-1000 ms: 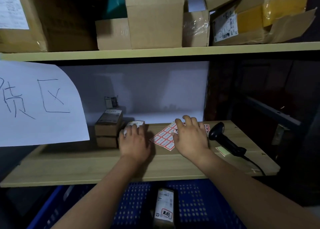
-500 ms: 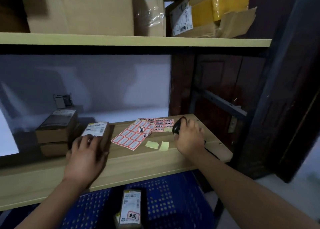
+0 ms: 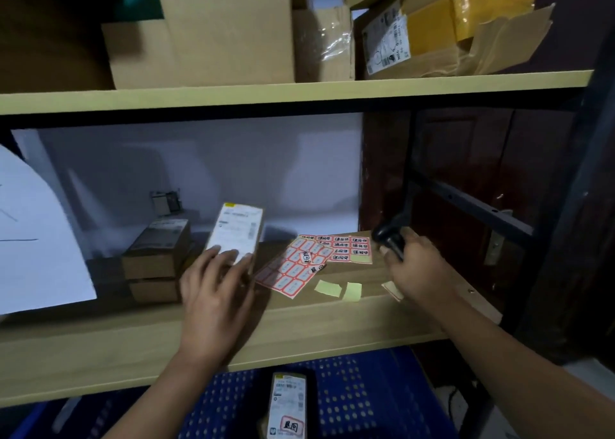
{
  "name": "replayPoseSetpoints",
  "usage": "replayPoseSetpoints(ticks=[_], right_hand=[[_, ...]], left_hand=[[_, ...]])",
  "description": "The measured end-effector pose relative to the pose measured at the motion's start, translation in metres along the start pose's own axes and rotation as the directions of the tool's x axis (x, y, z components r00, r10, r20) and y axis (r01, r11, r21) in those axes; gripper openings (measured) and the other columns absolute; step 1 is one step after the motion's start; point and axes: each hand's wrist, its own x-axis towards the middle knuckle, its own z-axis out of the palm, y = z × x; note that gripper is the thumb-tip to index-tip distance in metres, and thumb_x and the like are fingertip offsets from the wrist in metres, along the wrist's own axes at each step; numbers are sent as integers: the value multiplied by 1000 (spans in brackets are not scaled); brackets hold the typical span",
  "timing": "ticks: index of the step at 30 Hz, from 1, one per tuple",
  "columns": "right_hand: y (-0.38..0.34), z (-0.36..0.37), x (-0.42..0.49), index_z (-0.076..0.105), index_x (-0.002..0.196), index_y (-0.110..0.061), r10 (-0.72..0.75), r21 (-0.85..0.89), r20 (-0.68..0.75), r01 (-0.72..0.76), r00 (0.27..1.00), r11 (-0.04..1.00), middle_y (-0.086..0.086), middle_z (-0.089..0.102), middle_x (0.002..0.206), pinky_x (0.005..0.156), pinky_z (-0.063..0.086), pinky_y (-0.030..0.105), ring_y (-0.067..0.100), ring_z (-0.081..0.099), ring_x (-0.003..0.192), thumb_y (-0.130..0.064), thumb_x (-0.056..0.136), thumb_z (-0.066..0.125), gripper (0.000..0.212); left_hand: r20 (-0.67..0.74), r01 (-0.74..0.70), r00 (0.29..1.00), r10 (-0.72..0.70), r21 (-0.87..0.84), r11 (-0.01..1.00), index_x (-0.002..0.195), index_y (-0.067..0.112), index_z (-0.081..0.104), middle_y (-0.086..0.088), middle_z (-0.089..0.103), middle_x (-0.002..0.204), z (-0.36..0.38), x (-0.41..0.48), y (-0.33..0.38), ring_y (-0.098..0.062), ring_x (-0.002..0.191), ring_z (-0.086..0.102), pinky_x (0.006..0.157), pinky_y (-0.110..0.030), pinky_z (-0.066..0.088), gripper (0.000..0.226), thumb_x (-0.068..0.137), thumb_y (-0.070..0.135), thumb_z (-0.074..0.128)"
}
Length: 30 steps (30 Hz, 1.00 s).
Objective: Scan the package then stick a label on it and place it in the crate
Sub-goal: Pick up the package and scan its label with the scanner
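My left hand (image 3: pixel 216 292) grips a small brown package (image 3: pixel 237 230) by its near end and tilts it up off the wooden shelf (image 3: pixel 133 345), white shipping label facing me. My right hand (image 3: pixel 416 269) is closed around the black barcode scanner (image 3: pixel 387 237), lifted just above the shelf's right end. Between the hands lie two sheets of red-bordered labels (image 3: pixel 299 269). Below the shelf, the blue perforated crate (image 3: pixel 366 395) holds one labelled package (image 3: pixel 288 405).
Two stacked brown boxes (image 3: pixel 156 259) sit left of the held package. Yellow backing scraps (image 3: pixel 339 289) lie near the shelf's front. A white handwritten paper (image 3: pixel 36 249) hangs at the left. Cardboard boxes (image 3: pixel 206 29) fill the upper shelf. A dark metal frame (image 3: pixel 472 205) stands at right.
My left hand has lifted and tilted the package up from the shelf. My right hand went from the label sheets to the scanner and picked it up. The view swung right, then back.
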Motion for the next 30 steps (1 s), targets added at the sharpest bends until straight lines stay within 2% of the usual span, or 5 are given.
replayPoseSetpoints(ticks=[4,6,13,20,30], right_hand=[[-53,-39,-22,61,112,-29,26,417,9,-27,1000,908,9,68,100,86,53,46,34,61,90,-61,97,43,40],[-82,-49,-41,60,99,-30,11,631,92,-67,996,773,9,69,89,70,57,46,34,65,80,-70,90,37,48],[-158,-39,-97,53,91,-10,-159,917,214,-142,964,373,7,51,59,51,42,39,25,47,48,-46,97,61,37],[-182,-20,-97,55,89,-22,-109,856,163,-86,981,509,5,62,70,67,57,49,23,61,59,-75,79,54,53],[-179,-23,-98,54,86,-25,-88,837,155,-83,984,541,4,61,67,68,56,48,23,60,59,-76,78,52,52]], left_hand=[[-176,-63,983,61,-3,998,134,18,69,-12,66,135,10,5,23,-34,137,52,110,-55,45,40,97,32,67],[-254,-70,965,69,5,998,132,18,71,-10,66,134,16,7,32,-31,136,52,108,-56,47,36,98,28,69],[-371,-86,923,99,52,995,125,20,75,-6,71,129,31,11,53,-27,133,56,104,-53,52,30,107,35,56],[-371,-77,924,88,44,996,123,22,66,-7,73,126,32,8,60,-25,134,57,107,-53,49,26,104,34,53],[-376,-93,921,100,35,995,121,21,66,-6,69,129,31,7,60,-25,134,56,108,-53,48,26,108,32,46]])
